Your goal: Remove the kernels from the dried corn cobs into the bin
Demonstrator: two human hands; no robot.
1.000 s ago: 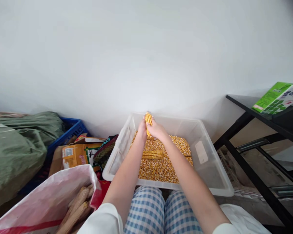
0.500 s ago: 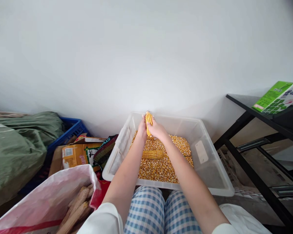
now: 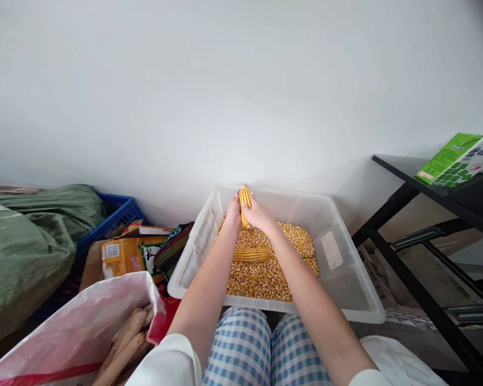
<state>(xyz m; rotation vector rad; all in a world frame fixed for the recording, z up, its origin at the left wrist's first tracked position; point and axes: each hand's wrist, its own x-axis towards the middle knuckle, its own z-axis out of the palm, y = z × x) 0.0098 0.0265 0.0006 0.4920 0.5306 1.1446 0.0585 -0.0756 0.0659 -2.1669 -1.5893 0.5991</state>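
Between my two hands, near the far wall of a clear plastic bin (image 3: 346, 262), a yellow ear of corn (image 3: 245, 201) stands roughly upright. My left hand (image 3: 234, 210) is closed around its left side. On the other side my right hand (image 3: 260, 213) grips it, with the thumb across the kernels. Loose corn kernels (image 3: 257, 281) cover much of the bin's bottom. Another ear of corn (image 3: 251, 254) lies sideways on them, beneath and between my forearms; its left end is partly hidden by my left arm.
At lower left an open white and red sack (image 3: 84, 305) holds bare cobs (image 3: 124, 343). Beyond it are a blue crate (image 3: 121, 212), a green tarp-like cover (image 3: 32, 241) and an orange carton (image 3: 123, 256). A black metal-framed table (image 3: 410, 179) on the right carries a green box (image 3: 454, 161).
Both hands keep their hold on the upright ear of corn, with only a very slight shift of the fingers. The ear lying in the bin stays in place.
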